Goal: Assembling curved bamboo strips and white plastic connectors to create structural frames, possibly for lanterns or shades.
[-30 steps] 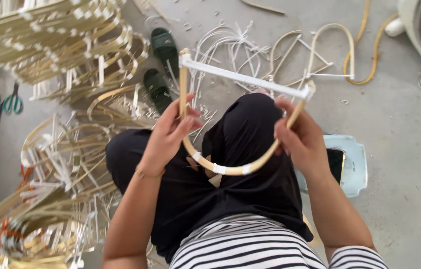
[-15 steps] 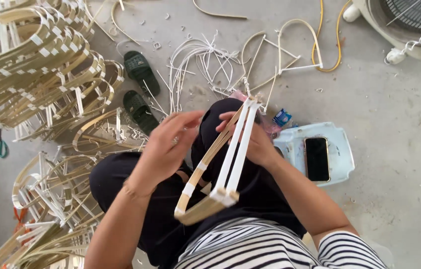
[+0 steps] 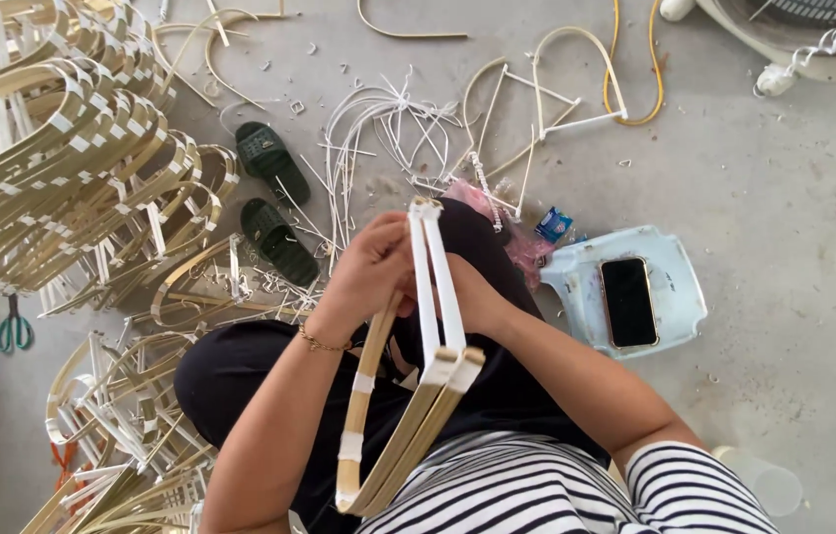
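Bamboo frame [image 3: 428, 396] sits upright over your lap, edge-on to the camera, white-taped bars at its top. Your left hand [image 3: 373, 269] is closed around the upper left side; right hand [image 3: 472, 297] grips it from behind on the right. Just right of your knee: pale blue plastic stool [image 3: 680, 287] carrying a phone [image 3: 628, 302]. Left: green slippers [image 3: 269, 198], stacked bamboo frames [image 3: 62, 158] on the concrete floor [image 3: 793, 218].
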